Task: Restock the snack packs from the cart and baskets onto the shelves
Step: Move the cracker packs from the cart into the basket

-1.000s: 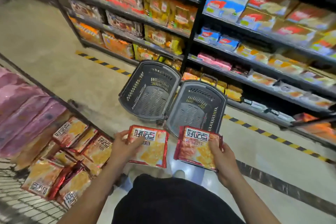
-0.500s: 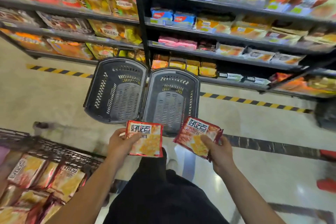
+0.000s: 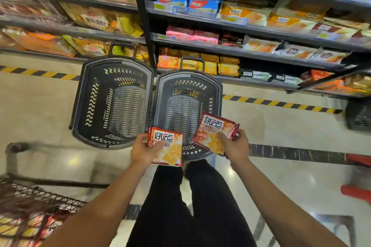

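Observation:
My left hand [image 3: 143, 149] grips a red snack pack [image 3: 170, 146] with crackers printed on it, held flat over my legs. A second red snack pack [image 3: 214, 130] of the same kind is gripped by my right hand [image 3: 234, 146], tilted and slightly higher. Both packs hover over the near rim of the right grey basket [image 3: 217, 94]. The left grey basket [image 3: 80, 96] stands beside it on the floor; neither holds anything I can see. The shelves [image 3: 241, 30] stand just beyond them. The wire cart [image 3: 36, 202] at lower left holds more of these packs.
A black upright post [image 3: 143, 26] divides two shelf bays, both full of snack packs. Yellow-black tape [image 3: 281, 104] runs along the floor before the shelves. A dark basket [image 3: 358, 115] sits at the right edge, with red objects [image 3: 357, 192] below it.
The view has swung right and toward the shelves; the cart has slid to the lower left. Both hands with their packs have come closer together and moved over the right basket.

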`<state>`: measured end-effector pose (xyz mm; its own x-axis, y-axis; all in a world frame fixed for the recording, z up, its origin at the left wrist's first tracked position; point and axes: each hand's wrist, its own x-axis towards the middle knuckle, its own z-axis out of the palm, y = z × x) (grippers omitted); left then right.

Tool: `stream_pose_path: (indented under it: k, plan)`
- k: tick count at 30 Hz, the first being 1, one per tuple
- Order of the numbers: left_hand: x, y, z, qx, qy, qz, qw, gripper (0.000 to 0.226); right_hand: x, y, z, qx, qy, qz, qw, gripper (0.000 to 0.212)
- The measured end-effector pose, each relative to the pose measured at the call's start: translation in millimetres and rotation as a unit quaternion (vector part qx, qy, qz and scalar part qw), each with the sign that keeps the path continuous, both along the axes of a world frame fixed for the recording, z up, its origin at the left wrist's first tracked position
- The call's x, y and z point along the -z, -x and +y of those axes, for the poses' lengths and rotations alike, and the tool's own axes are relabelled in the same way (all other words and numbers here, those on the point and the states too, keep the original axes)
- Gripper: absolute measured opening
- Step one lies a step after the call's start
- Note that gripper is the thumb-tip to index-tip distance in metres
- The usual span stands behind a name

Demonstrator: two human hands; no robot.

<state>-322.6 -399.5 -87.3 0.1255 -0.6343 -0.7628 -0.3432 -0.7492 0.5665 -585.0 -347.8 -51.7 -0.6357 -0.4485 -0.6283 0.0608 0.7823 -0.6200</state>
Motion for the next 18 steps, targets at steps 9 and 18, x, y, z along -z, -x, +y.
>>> stream_pose_path:
  k: [9,18]
  plan:
    - [148.3,45.9,-40.2,0.026,-0.047,-0.021,0.998,0.036,154.9,24.3,-82.7,-0.117,-0.047,0.044,0.991,0.045]
    - [321.1,88.7,-64.8,0.049,-0.068,-0.119,0.989,0.041,344.4,42.3,-140.9,-0.184,-0.091,0.062,0.977,0.042]
